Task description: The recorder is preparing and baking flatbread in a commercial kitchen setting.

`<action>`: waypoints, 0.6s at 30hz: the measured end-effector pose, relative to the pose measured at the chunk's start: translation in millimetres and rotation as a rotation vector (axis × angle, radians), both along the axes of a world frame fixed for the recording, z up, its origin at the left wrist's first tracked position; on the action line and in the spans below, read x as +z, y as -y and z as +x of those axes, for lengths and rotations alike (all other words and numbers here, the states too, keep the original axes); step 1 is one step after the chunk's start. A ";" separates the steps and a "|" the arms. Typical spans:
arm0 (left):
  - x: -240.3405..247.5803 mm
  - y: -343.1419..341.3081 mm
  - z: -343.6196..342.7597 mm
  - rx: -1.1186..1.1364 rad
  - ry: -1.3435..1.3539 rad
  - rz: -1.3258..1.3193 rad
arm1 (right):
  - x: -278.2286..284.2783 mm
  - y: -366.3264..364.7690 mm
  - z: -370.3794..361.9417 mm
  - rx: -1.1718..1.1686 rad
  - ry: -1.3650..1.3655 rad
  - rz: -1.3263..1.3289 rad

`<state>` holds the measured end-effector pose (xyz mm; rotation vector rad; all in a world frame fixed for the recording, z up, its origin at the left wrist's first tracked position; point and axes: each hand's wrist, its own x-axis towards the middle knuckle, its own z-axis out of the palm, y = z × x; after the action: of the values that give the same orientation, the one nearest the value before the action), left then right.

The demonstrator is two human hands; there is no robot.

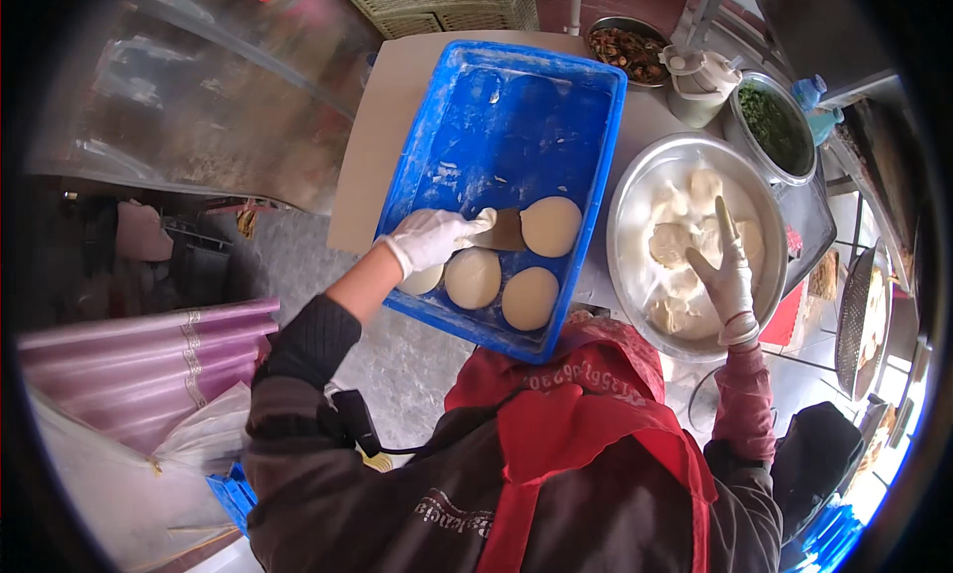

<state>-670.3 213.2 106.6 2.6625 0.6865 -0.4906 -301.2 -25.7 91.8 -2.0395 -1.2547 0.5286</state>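
In a white glove, my left hand point(440, 237) grips what looks like a flat metal scraper point(508, 231) inside a blue plastic tray point(516, 116). The blade's end touches or nearly touches a round dough piece point(551, 226) at the tray's right side. Closer to me lie more dough rounds, one in the middle point(473, 278) and another on the right point(530, 299); one at the left is partly under my wrist. Over a wide metal bowl point(632, 198), my gloved right hand point(731, 277) has its fingers spread. Pale, floury dough pieces point(671, 243) lie in that bowl.
Beyond the bowl stand a pot of chopped greens point(772, 126), a whitish container point(697, 81) and a pan of dark brown food point(628, 55). A woven basket point(437, 2) is behind the table point(372, 146). Purple cloth point(149, 364) hangs at the left.
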 end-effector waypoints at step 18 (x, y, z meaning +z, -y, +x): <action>41.3 27.5 -3.1 0.033 0.547 0.249 | 31.2 -78.5 -77.7 0.484 -1.361 0.211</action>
<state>-673.4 185.8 147.9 2.8098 0.6460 0.3518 -378.9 52.8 122.9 -0.7431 -0.7976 1.5561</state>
